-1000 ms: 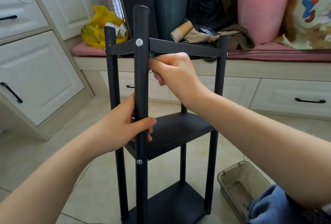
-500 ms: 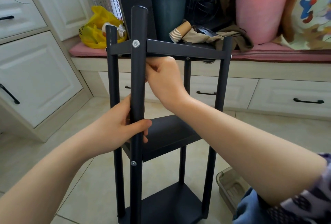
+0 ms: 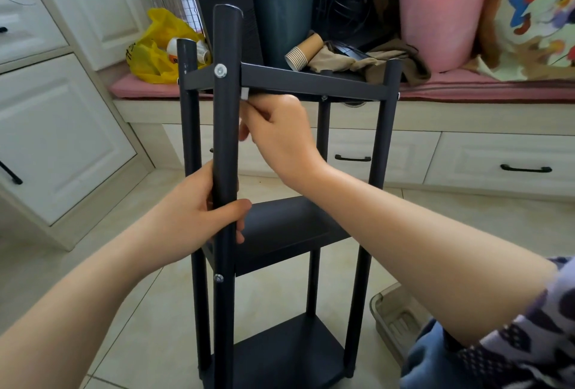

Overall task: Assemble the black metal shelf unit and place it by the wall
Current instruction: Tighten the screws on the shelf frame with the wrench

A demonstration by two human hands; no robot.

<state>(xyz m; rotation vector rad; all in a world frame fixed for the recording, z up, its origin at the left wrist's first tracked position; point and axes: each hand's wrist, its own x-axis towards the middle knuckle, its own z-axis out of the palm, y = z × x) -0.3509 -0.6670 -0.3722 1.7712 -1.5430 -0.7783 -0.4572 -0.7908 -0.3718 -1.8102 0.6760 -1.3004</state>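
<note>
The black shelf unit (image 3: 280, 230) stands upright on the tiled floor (image 3: 124, 310), just before the counter (image 3: 466, 114). Behind it on the counter, a pink bucket (image 3: 441, 15) holds papers and a yellow bag (image 3: 155, 52) holds a white can. A grey tray (image 3: 392, 317) lies right of its base. The left hand (image 3: 193, 217) grips the front post (image 3: 225, 139); the right hand (image 3: 280, 136) pinches a small white piece (image 3: 245, 93) under the top shelf's edge. Bare tile spreads left.

White panelled cabinets (image 3: 62, 139) stand beside a pink-cushioned drawer bench (image 3: 497, 152) on beige floor tiles (image 3: 93, 264).
</note>
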